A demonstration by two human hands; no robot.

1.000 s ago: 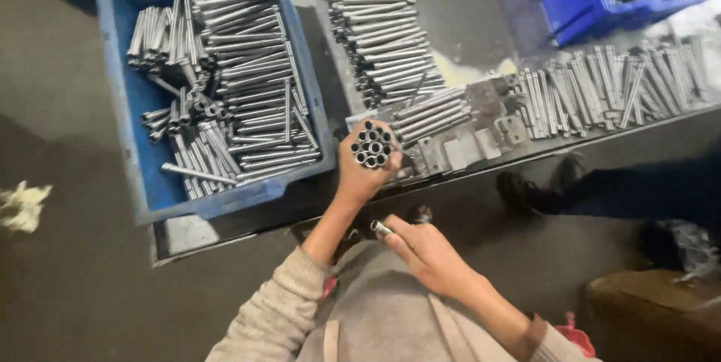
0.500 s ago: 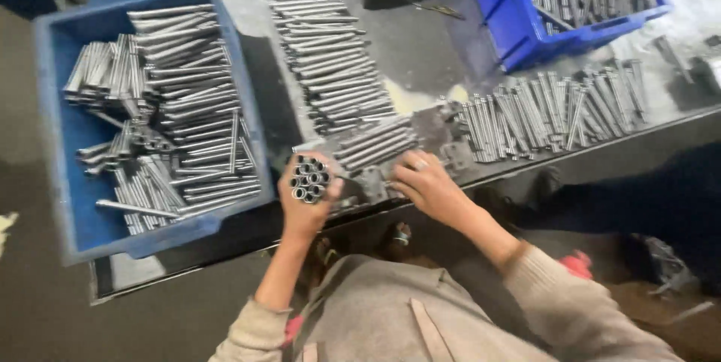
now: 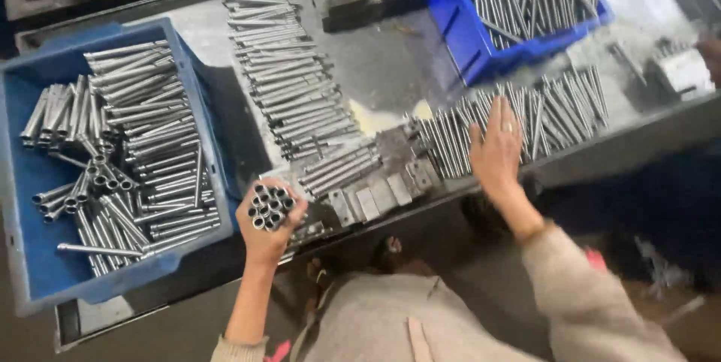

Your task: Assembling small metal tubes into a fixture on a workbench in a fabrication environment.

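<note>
1. The left hand (image 3: 264, 228) is curled tight round a bundle of short metal tubes (image 3: 270, 206), held end-up so that their open mouths face the camera, just off the near edge of the worktop (image 3: 390, 69). Keep that fist firm and the bundle upright; if the grip slackens, the middle tubes are likely to slide out downward.

2. The right hand (image 3: 497, 153) lies flat, fingers spread and holding nothing, on the row of loose rods (image 3: 518, 118) near the worktop's near edge, toward its right end. To take rods from here, it would be best to roll a few together under the fingers first and then close round them, not pinch at single pieces.

3. The rods in that row lie side by side and roughly parallel. Gather along their length so that they stay aligned; a crosswise sweep would probably scatter them toward the edge.

4. Between the two hands, at the near edge, sit small grey metal blocks (image 3: 379, 197) with a sloping stack of rods (image 3: 339, 169) just behind them. Pass the hands over these, not through them.

5. A long pile of rods (image 3: 289, 69) runs from the far edge toward the middle of the worktop. A blue bin of tubes and rods (image 3: 105, 152) stands at the left end, and a second blue bin (image 3: 526, 9) at the far right corner.

6. Even up the tube ends in the left hand before adding more, so the bundle stays compact.
</note>
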